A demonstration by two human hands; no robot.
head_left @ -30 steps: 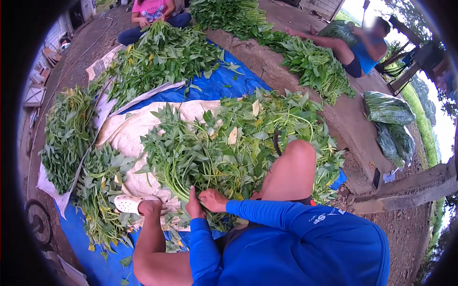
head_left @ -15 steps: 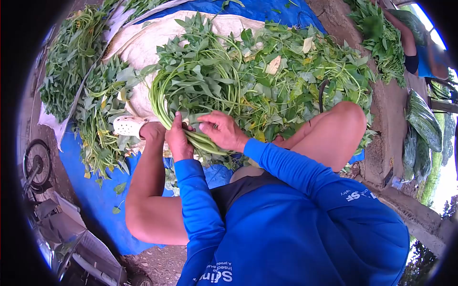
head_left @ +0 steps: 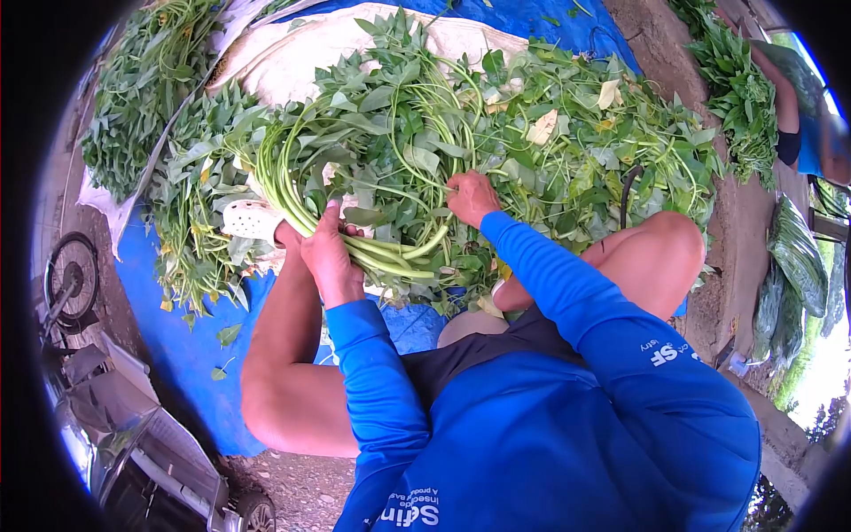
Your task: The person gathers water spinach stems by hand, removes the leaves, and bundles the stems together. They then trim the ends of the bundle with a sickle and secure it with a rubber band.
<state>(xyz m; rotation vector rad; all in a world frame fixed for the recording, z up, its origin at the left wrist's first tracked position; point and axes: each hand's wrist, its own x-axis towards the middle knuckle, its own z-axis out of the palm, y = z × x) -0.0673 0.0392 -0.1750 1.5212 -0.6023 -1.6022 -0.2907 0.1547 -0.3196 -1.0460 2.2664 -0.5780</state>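
Note:
My left hand (head_left: 331,257) is closed round a bundle of long green stems (head_left: 284,182), which look like water spinach. The stems bend in a wide curve, their thick ends pointing right and their leaves lying beyond. To the right, my right hand (head_left: 474,197) has its fingers closed at thin stems at the edge of the loose leafy pile (head_left: 567,151). Exactly how many stems it pinches is hidden. Some yellowed leaves lie among the green ones in this pile.
Heaped greens (head_left: 146,80) lie at the left, near a pale sack cloth (head_left: 275,71) on a blue tarp (head_left: 191,355). A white clog (head_left: 251,219) is on my foot. A wheel (head_left: 71,279) stands far left. Another person's arm (head_left: 780,93) shows at upper right beside bundled greens (head_left: 736,97).
My right hand has moved away from the bundle, up and to the right, to stems at the pile. My left hand keeps its hold on the bundle. The view has shifted slightly.

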